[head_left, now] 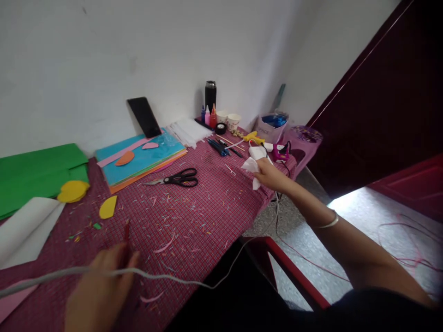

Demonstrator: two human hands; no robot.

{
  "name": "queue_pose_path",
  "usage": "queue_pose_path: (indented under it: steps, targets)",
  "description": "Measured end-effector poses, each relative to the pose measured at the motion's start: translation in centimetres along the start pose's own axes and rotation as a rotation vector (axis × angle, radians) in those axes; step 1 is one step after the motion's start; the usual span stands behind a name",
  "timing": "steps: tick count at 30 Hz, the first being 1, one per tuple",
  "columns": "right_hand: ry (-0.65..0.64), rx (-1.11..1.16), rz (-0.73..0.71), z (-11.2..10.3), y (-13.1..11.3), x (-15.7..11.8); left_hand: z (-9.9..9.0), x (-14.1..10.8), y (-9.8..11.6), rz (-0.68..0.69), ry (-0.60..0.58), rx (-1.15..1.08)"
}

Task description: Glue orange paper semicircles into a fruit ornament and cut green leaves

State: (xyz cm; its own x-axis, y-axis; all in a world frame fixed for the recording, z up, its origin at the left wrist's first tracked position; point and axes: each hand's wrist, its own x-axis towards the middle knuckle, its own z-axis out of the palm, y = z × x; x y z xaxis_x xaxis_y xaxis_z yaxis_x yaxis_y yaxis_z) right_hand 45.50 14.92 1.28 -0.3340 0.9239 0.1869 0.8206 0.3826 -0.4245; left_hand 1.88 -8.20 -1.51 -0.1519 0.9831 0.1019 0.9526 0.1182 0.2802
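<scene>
My left hand (100, 281), blurred at the near left of the table, is closed around a slim red pencil (127, 229) whose end points away from me. A white cable (166, 276) runs across the view in front of this hand. At the table's right end, my right hand (268, 174) grips a crumpled white tissue (251, 167). Just beyond it lie a yellow glue gun (254, 137) and a purple device (281, 153) with a black cord. Black-handled scissors (180, 178) rest mid-table. Left of them is a yellow paper half-oval (108, 207).
Coloured sheets (121, 170) and green sheets (41, 170) lie along the wall. A dark phone or tablet (144, 116) leans there. A black flask (210, 94), glue bottles (213, 119) and paper cups (233, 121) stand behind. Paper scraps litter the checked cloth (221, 230). A red chair (287, 272) is below.
</scene>
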Motion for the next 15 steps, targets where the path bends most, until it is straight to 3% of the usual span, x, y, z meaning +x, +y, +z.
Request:
queue_pose_path:
  steps: [2,4,5,7,9,12,15]
  targets:
    - [-0.025,0.0,-0.028,-0.1,-0.9,0.1,0.5,-1.5,5.0,0.278,-0.013,0.02]
    - [-0.068,0.009,-0.085,-0.1,-2.1,0.3,1.9,-2.4,10.9,0.571,-0.097,0.018]
    - [-0.095,0.017,-0.117,-0.1,-2.7,0.4,2.9,-2.4,13.7,0.643,-0.122,0.031]
    - [-0.145,0.049,-0.153,0.1,-3.8,0.6,5.1,-1.7,18.7,0.71,-0.089,0.069]
    - [-0.167,0.073,-0.124,0.0,-4.3,0.5,7.2,-0.3,22.2,0.717,-0.023,0.131]
    - [-0.177,0.005,-0.041,-0.6,-3.6,-0.3,9.4,1.6,25.4,0.643,0.026,0.192]
    - [-0.257,-0.193,-0.028,-1.0,-2.2,-1.8,10.5,1.7,26.9,0.574,0.075,0.245]
